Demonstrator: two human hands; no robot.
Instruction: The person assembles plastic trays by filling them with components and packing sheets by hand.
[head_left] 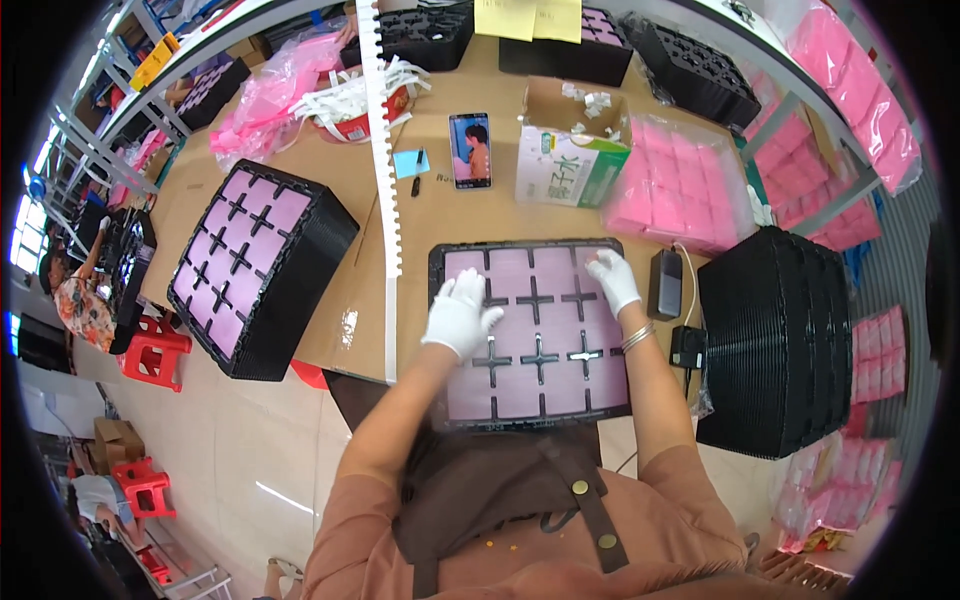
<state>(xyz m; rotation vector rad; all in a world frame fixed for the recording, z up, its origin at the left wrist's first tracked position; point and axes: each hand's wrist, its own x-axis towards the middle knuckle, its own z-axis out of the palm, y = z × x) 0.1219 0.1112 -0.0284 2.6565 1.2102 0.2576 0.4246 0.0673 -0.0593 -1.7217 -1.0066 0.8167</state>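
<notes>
A black compartment tray [432, 300] with lilac pieces [512, 378] between its raised cross-shaped dividers lies in front of me at the table's near edge. My left hand [463, 313], in a white glove, rests over the tray's left side, its fingers stretched out and the thumb apart. Over the far right corner is my gloved right hand [614, 280], its fingers bent down against the lilac surface and partly hidden. I see nothing held in either hand.
Stacked black trays stand at the right [775, 345] and left [300, 275]. Beyond my tray are a phone [471, 150], an open carton [570, 170], bagged pink pieces [672, 185] and a basket of white strips [352, 128]. A power bank [665, 285] lies beside my right wrist.
</notes>
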